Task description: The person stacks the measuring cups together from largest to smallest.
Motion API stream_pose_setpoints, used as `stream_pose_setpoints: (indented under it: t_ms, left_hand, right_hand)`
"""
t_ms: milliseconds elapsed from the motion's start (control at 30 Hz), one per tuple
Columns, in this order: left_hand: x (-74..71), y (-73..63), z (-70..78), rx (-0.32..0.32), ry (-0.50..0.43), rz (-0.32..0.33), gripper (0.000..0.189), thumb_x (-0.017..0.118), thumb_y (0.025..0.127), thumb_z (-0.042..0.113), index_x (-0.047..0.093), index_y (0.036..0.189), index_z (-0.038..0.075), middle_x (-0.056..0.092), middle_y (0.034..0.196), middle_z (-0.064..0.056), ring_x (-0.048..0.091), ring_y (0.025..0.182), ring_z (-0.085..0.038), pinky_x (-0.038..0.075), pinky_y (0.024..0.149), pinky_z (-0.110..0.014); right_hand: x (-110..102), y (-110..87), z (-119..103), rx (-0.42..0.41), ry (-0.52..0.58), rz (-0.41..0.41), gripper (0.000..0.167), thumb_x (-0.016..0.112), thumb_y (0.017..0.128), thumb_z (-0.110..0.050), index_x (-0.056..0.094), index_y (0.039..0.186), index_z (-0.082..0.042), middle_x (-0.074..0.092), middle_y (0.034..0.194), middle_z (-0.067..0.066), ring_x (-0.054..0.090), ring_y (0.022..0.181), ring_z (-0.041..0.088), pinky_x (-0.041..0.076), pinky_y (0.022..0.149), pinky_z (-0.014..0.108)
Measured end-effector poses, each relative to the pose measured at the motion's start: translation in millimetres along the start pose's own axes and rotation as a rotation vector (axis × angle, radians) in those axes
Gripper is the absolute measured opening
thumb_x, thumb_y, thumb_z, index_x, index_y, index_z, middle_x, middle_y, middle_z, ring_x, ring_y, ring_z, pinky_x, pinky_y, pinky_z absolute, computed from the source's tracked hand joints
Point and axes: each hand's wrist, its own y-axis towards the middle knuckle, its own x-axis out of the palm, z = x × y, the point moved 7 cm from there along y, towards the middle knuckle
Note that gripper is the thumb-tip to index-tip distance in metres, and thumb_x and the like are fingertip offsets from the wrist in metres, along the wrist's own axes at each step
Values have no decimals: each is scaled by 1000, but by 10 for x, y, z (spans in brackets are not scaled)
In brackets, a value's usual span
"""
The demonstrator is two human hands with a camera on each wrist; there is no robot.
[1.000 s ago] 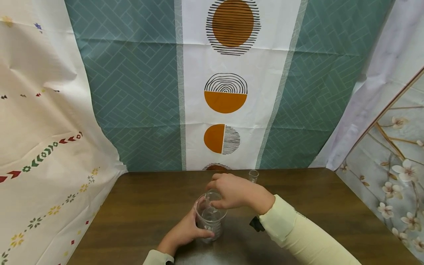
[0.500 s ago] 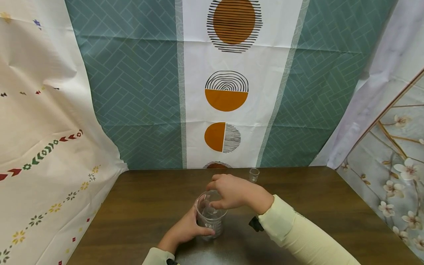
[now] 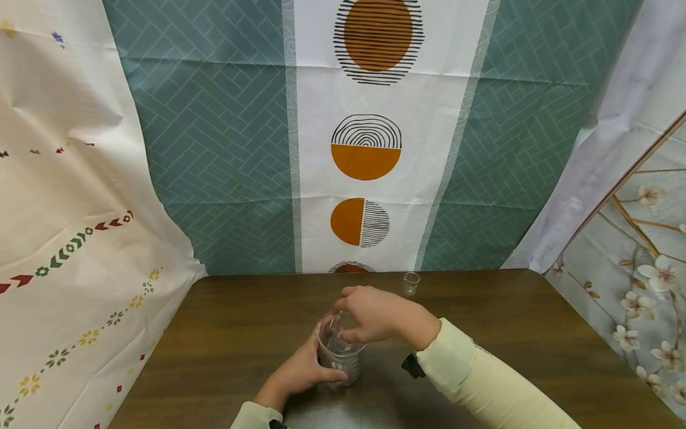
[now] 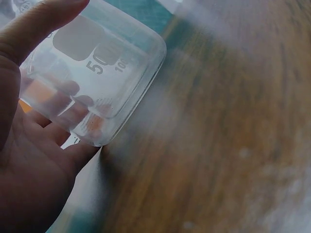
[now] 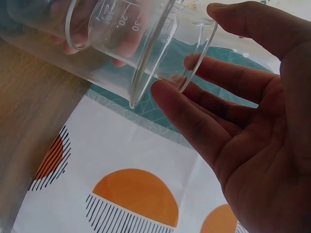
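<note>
A large clear glass beaker (image 3: 343,362) with printed markings stands on the brown table. My left hand (image 3: 304,370) grips it from the left side, thumb across the front and fingers behind, as the left wrist view shows through the beaker wall (image 4: 109,63). With the thumb and fingertips of my right hand (image 3: 377,313) I pinch a smaller clear beaker (image 5: 190,35) by its rim. Its lower part, marked with a scale, sits inside the large beaker, while its rim sticks out above the large beaker's rim (image 5: 146,60).
A tiny clear beaker (image 3: 411,284) stands at the back of the table (image 3: 241,322), behind my right wrist. A green and white patterned cloth (image 3: 214,149) hangs along the back edge, with other cloths at the left and right sides.
My right hand has dropped slightly with the smaller beaker, which sits inside the large one. My left hand keeps its grip in place. The head view has shifted a little.
</note>
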Motion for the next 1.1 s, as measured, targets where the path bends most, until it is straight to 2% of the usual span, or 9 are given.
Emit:
stream_pose_setpoints:
  t_ms: [133,300,433,733,1100]
  left_hand:
    - [3,-5,-4,-10,2,-1,112,85,74,27,7,154,28,38,151,-9,41,136,-28,39,101,-23]
    - [7,-12,-13,-16,-8,-1,112,85,73,27,7,153,31,42,149,-6,45,133,-24,38,101,-22]
    - [8,-9,-20,-18,-12,-5,112,85,74,26,6,153,33,43,148,-6,45,133,-24,38,101,-22]
    - [4,-4,-42,-34,-1,-9,112,84,75,28,5,155,24,42,149,-9,45,133,-25,39,100,-21]
    - [15,-1,-18,-42,-52,-32,112,84,75,26,5,154,26,37,153,-10,38,139,-27,38,100,-17]
  right_hand:
    - [17,1,-8,-11,8,-2,38,68,86,-34,68,119,-14,65,112,0,60,94,10,52,85,27]
    - [36,11,-29,-18,8,-4,37,68,86,-34,68,118,-16,65,110,-1,59,91,9,52,82,26]
    - [52,20,-36,-16,10,-8,36,68,86,-33,69,118,-17,65,109,-2,57,88,8,52,80,26]
    - [79,29,-44,-22,12,-13,36,68,86,-33,69,119,-17,67,112,-3,58,93,8,52,82,25]
    - [125,34,-32,-23,1,-18,36,68,86,-34,69,117,-19,65,107,-4,57,89,6,52,79,24]
